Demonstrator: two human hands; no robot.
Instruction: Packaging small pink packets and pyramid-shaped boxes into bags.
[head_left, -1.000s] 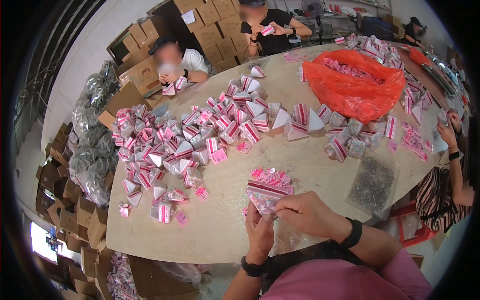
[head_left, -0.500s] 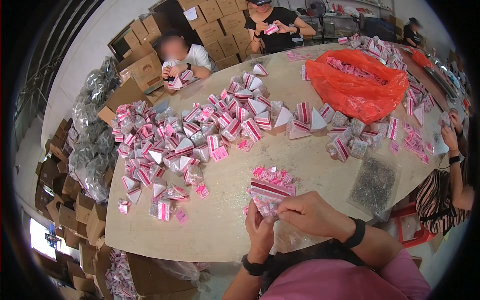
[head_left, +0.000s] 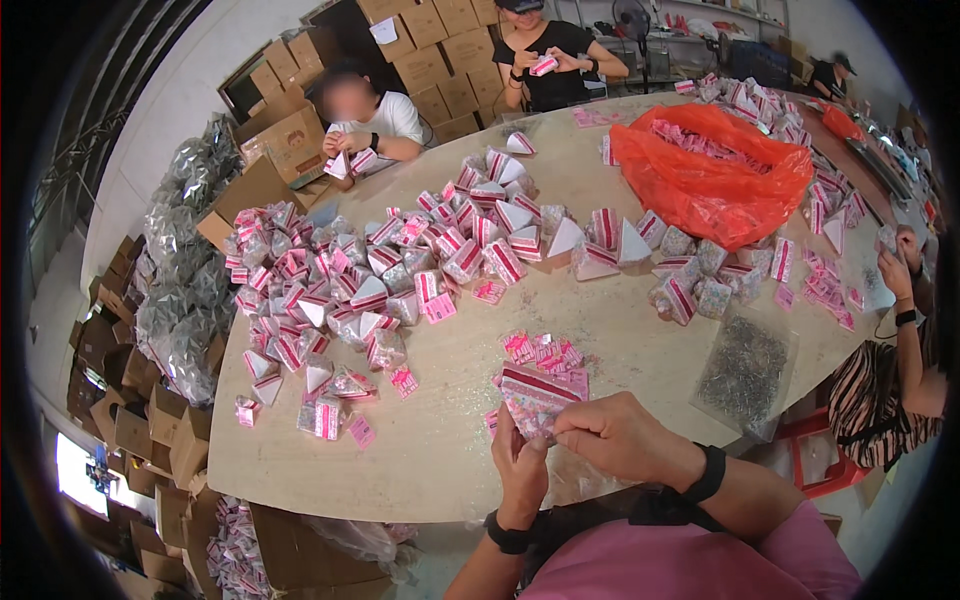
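Observation:
Just above the near table edge I hold a cake-slice-shaped packet (head_left: pixel 540 395), pink and white striped along its top with speckled confetti colours below. My left hand (head_left: pixel 520 475) grips its lower left side, thumb in front. At its lower right corner my right hand (head_left: pixel 630 440) is closed in a pinch; the fingertips are partly hidden. Behind the packet lies a small heap of pink printed cards (head_left: pixel 545 350), with fine glitter scattered around it.
A large pile of similar wedge packets (head_left: pixel 390 270) spreads across the left and middle. A red plastic bag (head_left: pixel 710 190) stands at the far right, above a clear bag of small metal pieces (head_left: pixel 745 365). Co-workers handle pieces around the table; cartons (head_left: pixel 440 65) are stacked behind.
My hands keep nearly the same hold on the packet, with the right fingers shifted slightly. Across the table, a co-worker in white has changed the position of the piece in hand.

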